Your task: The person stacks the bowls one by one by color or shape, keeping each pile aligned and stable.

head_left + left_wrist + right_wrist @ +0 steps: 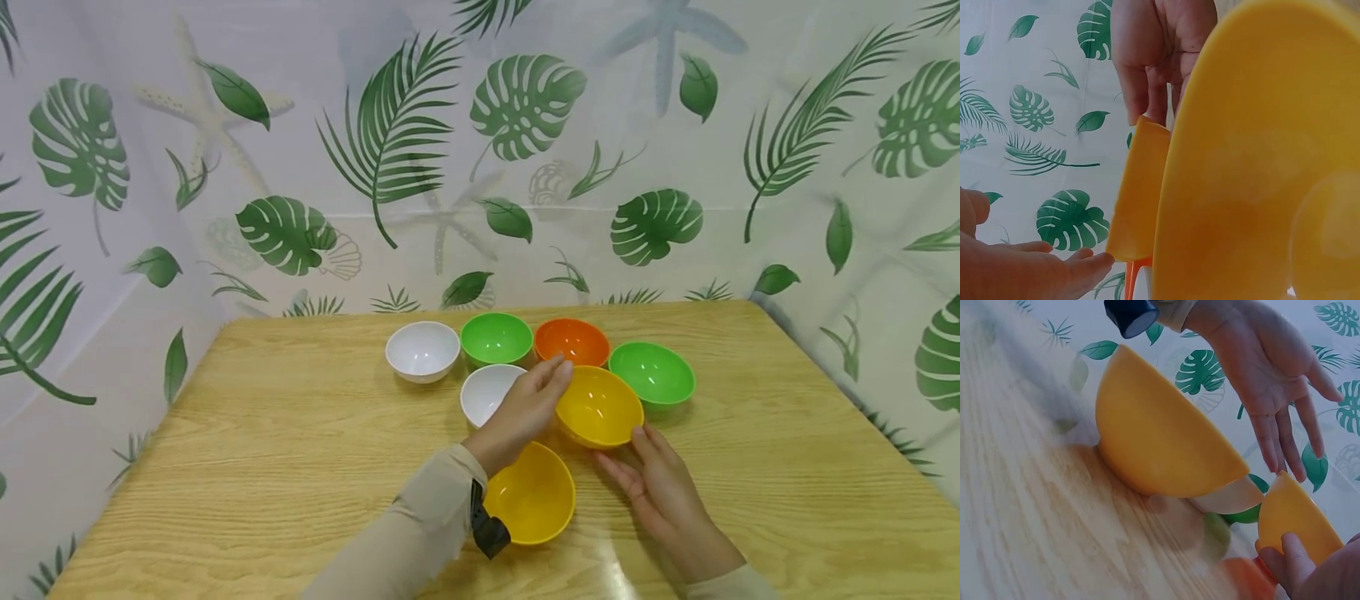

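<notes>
A yellow bowl (600,408), tilted, is between my two hands above the table. My right hand (663,492) holds its near right side, thumb at the rim and fingers beneath. At the far left rim is my left hand (525,408); the right wrist view shows its fingers fairly straight, tips at the bowl's edge (1294,512). A second yellow bowl (532,500) stands below my left wrist, partly covered by it. Behind the left hand, a white bowl (483,393) is partly hidden.
Along the back stand another white bowl (422,350), a green bowl (497,337) and an orange bowl (572,337). A second green bowl (651,373) is right of the held one. The wooden table (262,433) meets a leaf-patterned cloth (420,275) behind.
</notes>
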Demonstrator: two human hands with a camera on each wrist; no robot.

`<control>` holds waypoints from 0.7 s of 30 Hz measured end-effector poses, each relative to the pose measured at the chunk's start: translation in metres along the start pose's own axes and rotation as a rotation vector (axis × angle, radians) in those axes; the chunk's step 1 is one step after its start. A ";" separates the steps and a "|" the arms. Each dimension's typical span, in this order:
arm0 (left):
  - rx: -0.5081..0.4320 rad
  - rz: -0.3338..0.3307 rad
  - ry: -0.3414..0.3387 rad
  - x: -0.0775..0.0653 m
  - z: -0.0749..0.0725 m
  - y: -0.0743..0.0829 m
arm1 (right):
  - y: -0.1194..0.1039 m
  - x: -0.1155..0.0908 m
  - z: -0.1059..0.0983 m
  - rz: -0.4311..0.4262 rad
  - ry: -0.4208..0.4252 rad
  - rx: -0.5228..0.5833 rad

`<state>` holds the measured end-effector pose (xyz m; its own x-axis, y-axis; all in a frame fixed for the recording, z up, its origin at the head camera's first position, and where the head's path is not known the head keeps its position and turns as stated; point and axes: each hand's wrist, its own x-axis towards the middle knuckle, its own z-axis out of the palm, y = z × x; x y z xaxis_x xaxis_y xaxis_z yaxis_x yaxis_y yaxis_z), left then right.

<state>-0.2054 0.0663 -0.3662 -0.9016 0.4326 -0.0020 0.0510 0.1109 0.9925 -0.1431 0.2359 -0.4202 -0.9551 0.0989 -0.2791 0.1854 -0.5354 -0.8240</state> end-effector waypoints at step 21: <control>-0.119 -0.047 0.130 0.002 0.002 -0.003 | -0.013 -0.020 0.022 -0.045 -0.080 0.009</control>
<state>-0.2065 0.0690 -0.3691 -0.9502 0.3090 -0.0404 -0.0365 0.0184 0.9992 -0.1316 0.2227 -0.3930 -0.9780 0.0554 -0.2012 0.1402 -0.5398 -0.8300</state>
